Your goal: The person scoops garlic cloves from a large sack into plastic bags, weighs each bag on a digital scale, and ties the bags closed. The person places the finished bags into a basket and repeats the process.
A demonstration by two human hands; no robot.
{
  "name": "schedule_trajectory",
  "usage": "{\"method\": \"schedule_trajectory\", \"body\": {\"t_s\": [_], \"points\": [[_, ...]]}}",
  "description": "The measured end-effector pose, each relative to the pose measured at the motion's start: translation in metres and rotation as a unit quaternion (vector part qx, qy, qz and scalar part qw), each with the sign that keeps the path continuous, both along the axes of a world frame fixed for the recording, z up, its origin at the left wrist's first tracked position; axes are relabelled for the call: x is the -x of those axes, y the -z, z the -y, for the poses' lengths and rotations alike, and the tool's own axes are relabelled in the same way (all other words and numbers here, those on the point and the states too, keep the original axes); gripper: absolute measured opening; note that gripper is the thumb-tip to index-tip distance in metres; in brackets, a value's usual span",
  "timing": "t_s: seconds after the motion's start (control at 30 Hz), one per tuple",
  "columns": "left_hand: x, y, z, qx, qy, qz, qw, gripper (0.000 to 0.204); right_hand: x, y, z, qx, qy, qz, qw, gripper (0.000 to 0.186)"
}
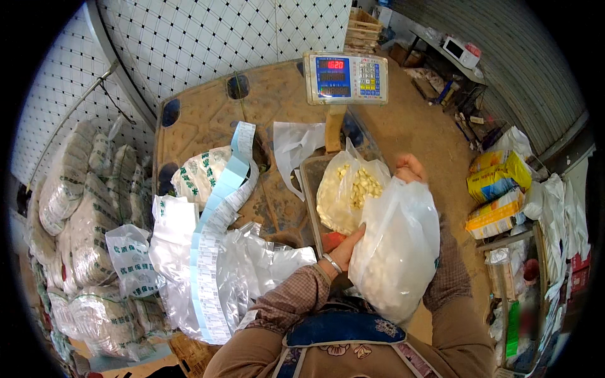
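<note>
A large translucent white plastic bag [398, 252], bulging with pale contents, is held up in front of me. My right hand [409, 169] is closed on its top edge. Against the bag's left side, my left hand [345, 253] grips with the thumb showing; most of its fingers are hidden. Just beyond, a clear plastic bag [331, 200] stands with its mouth open, showing peeled garlic cloves [365, 189] inside. This bag rests on the platform [310, 183] of a digital scale, whose lit display [345, 79] rises on a post behind it.
A long strip of labels [208, 258] lies over clear plastic bags [252, 261] at left. Behind them sits a printed bag roll [200, 173] on the brown pallet [252, 126]. Stacked filled sacks [94, 220] line the far left. Yellow packs [498, 183] stand at right.
</note>
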State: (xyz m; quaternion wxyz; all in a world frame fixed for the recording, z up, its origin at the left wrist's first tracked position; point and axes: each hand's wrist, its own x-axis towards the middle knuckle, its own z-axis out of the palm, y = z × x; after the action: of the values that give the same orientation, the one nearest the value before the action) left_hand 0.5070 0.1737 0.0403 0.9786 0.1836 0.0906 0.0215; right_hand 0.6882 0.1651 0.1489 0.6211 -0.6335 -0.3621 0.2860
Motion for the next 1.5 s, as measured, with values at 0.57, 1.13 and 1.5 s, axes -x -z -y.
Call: {"method": "schedule_trajectory", "body": {"t_s": [0.57,1.13,1.5], "points": [[0.17,-0.076,-0.156,-0.522,-0.355,-0.09,0.77,0.06,0.187,-0.056,-0.056,-0.216,-0.14,0.191,0.947,0.015],[0.331,0.034,-0.188,-0.736,-0.318,-0.546,0.246,0.021,0.133,0.017,-0.011,0.019,-0.189,0.194,0.963,0.028],[0.408,0.116,-0.222,-0.56,-0.251,-0.728,0.305,0.051,0.213,0.053,0.006,0.189,-0.505,0.152,0.828,0.025]]}}
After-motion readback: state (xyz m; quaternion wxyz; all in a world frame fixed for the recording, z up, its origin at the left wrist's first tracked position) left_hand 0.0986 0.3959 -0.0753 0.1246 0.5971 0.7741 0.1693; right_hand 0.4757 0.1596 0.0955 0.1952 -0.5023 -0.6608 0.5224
